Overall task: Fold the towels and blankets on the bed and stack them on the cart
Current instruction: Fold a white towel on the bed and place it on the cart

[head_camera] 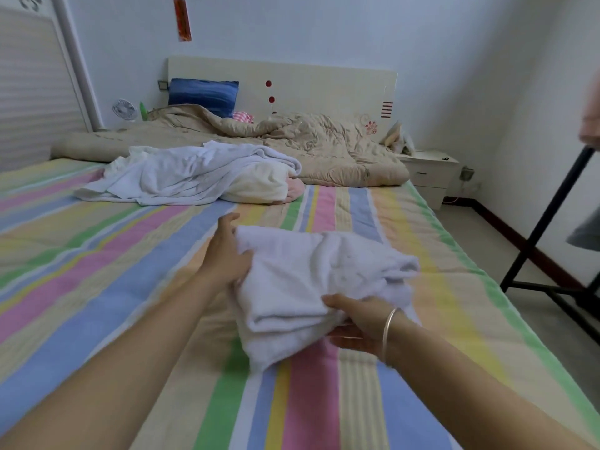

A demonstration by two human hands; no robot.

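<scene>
Your left hand [227, 254] held the left edge of the white towel [311, 274], thumb over the cloth. Your right hand [355, 323] pinched its near edge, thumb on top and fingers beneath. The towel was bunched and partly folded over the striped bed [97, 271]. An unfolded white pile [194, 177] lay farther up.

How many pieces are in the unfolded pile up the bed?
3: white cloth on top, cream cloth under its right end, pink cloth peeking out beyond it. More may be hidden underneath.

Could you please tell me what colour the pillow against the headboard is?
The pillow is blue with darker streaks, seen in the head view.
</scene>
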